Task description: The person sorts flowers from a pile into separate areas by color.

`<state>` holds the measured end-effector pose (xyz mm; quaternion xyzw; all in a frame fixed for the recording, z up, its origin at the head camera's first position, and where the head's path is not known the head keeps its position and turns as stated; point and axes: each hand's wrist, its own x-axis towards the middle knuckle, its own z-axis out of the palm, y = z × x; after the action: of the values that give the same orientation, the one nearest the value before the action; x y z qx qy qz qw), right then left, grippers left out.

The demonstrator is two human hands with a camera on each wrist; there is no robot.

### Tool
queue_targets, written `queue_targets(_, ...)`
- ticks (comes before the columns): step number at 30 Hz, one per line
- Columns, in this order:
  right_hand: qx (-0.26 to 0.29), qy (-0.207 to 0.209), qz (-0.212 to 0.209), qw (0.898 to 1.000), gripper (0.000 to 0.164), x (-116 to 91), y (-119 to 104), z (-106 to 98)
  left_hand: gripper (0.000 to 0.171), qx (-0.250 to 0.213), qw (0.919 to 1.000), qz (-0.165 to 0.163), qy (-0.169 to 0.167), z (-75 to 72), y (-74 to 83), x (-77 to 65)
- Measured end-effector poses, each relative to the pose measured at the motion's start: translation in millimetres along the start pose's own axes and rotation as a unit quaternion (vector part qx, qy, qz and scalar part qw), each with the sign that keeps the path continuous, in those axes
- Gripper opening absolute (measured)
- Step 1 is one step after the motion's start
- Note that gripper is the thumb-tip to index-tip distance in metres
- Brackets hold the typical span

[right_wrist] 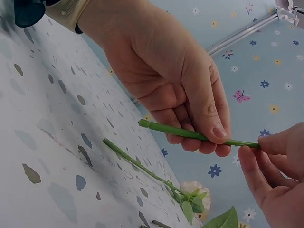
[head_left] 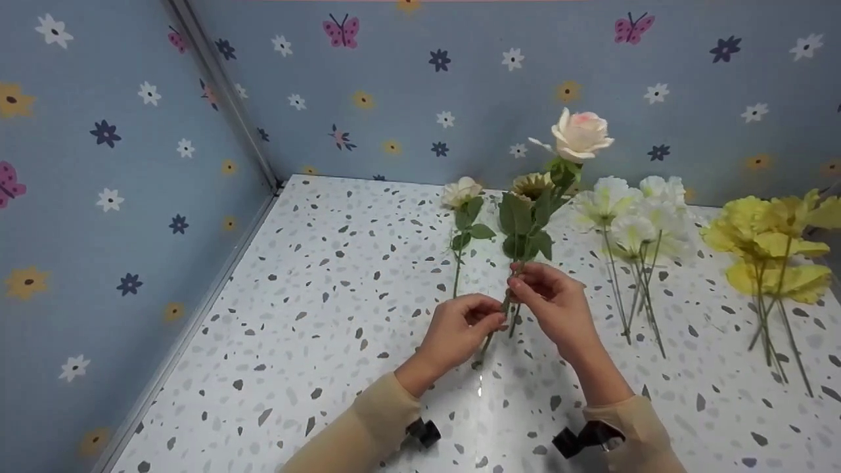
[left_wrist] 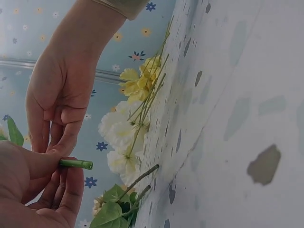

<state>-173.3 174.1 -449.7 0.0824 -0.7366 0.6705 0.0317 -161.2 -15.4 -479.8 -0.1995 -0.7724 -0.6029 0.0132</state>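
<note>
A pale pink and white rose (head_left: pixel 581 136) is held up at a tilt, its bloom away from the person. Low on its green stem (right_wrist: pixel 175 130), my left hand (head_left: pixel 463 332) pinches with thumb and fingers, and the cut end (left_wrist: pixel 81 164) sticks out past that grip. Just above it, my right hand (head_left: pixel 558 305) pinches the same stem between thumb and fingertips. Beneath and behind the held rose lies a cream flower with a brown centre (head_left: pixel 531 186), partly hidden by green leaves. A smaller cream rose (head_left: pixel 462 192) lies to the left, its stem pointing towards the person.
Several white flowers (head_left: pixel 634 217) lie to the right of the hands, stems towards the person. Farther right are several yellow flowers (head_left: pixel 769 230). The speckled white tabletop (head_left: pixel 315 276) meets blue patterned walls (head_left: pixel 394 85) at the back and left.
</note>
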Motion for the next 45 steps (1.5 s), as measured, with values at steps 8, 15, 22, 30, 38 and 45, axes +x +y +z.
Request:
queue_targets(8, 0.055, -0.011, 0.026, 0.998, 0.030, 9.6, 2.7, 15.8, 0.014, -0.006, 0.9998, 0.002, 0.020, -11.8, -6.5, 4.8)
queue_targets(15, 0.009, 0.009, 0.008, 1.000, 0.020, 32.8, 5.0, 35.5, 0.014, 0.038, 0.9975, -0.020, 0.056, -42.4, -16.5, 17.0)
queue_targets(22, -0.131, -0.002, 0.050, 0.990, 0.020, 56.7, 29.6, 60.5, 0.014, 0.123, 0.9705, -0.074, 0.194, -102.1, -34.8, 25.4)
queue_targets(30, -0.248, -0.019, 0.078, 0.965, 0.015, 65.3, 49.4, 79.1, 0.015, 0.154, 0.9507, -0.128, 0.236, -131.3, -43.8, 23.4)
queue_targets(38, -0.272, -0.033, 0.066, 0.959, 0.023, 68.7, 48.9, 82.8, 0.016, 0.165, 0.9525, -0.138, 0.216, -124.3, -41.0, 25.7)
queue_targets(45, -0.280, -0.054, 0.074, 0.956, 0.034, 57.1, 35.9, 70.1, 0.016, 0.166, 0.9555, -0.140, 0.199, -118.4, -35.6, 26.7)
